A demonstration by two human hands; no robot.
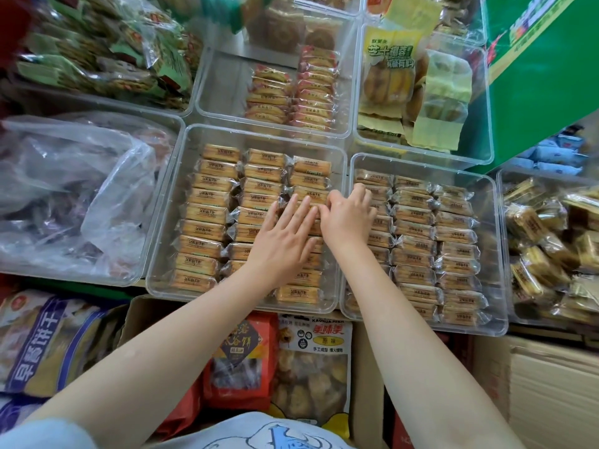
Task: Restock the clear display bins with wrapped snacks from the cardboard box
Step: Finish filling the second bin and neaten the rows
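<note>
Wrapped snacks (207, 196) fill the two nearest clear bins in ordered rows. Nearest the camera, an open cardboard box (136, 315) below the shelf edge holds large retail bags, not loose wrapped pieces as far as can be seen. Beyond it, the centre bin (165, 202) carries three columns, packed almost front to back. The left hand (285, 234) lies flat on its right-hand column, fingers extended and spread, pressing rather than gripping. The right hand (348, 215) rests across the wall shared with the right bin (499, 254), fingers curled; whether it pinches a packet cannot be determined. The right bin also looks full. Judgement: these two bins are essentially stocked and are being levelled. Farther back, the rear bin (214, 82) is roughly half vacant on its left side, so restocking remains there
</note>
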